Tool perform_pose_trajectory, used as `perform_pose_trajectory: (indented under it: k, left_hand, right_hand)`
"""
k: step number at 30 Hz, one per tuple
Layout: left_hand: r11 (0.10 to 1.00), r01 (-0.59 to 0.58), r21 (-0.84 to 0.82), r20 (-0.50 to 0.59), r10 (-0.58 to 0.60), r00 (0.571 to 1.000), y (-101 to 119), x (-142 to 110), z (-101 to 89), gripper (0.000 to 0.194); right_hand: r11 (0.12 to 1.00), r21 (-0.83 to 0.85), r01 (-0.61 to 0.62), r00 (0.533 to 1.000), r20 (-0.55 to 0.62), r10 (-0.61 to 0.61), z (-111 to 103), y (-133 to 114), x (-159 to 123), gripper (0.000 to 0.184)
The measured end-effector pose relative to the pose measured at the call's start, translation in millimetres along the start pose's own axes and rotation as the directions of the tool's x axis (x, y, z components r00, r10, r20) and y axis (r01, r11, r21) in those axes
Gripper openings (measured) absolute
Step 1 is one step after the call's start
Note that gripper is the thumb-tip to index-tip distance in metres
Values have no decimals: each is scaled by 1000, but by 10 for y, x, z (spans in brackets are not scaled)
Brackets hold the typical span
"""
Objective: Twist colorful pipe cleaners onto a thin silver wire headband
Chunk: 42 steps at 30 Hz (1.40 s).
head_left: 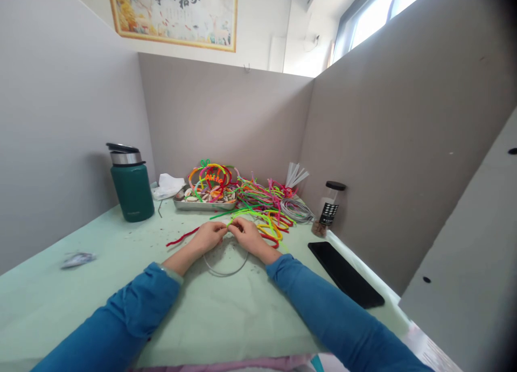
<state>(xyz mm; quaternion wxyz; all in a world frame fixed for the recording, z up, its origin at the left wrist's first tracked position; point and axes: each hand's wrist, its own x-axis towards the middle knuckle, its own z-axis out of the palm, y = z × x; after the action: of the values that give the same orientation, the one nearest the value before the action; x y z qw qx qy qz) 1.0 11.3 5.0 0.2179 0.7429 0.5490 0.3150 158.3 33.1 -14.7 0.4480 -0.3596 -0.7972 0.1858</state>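
The pale green table (226, 323) supports a metal tray (202, 205) at its far side. My left hand (210, 236) and right hand (247, 235) meet, fingertips pinched together; below them curves a grey wire loop (224, 275), and between them I apparently grip a lime pipe cleaner (229, 223), largely covered.

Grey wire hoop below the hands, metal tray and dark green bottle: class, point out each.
Grey wire hoop (223, 275): head view, on its lower curve.
Metal tray (205, 206): head view, on its front wall.
Dark green bottle (133, 193): head view, middle of its body.
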Motion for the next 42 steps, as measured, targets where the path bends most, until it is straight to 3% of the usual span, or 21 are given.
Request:
perform_pose_trajectory:
  k: [6,16,24,30,35,42]
  left_hand:
    - [1000,16,-1,14,-16,1000,14,-10,6,34]
    - [997,47,64,0,-47,999,54,-23,4,32]
    - [999,47,17,24,-47,999,30,-22,-1,24]
    - [998,62,19,19,-62,998,-10,0,16,23]
    - [995,70,-71,33,-68,997,-44,3,40,23]
    - [987,88,-136,37,-83,996,-62,9,50,22]
  right_hand:
    - [984,159,-75,996,61,66,0,58,35,15]
    - [997,72,-18,997,79,12,8,39,15,11]
    - [997,74,14,996,86,-20,10,31,-3,12]
    - [997,78,10,996,93,-18,4,17,-7,12]
    - [996,92,1,996,91,-10,5,14,-11,12]
    - [975,204,-83,989,139,55,4,41,15,15]
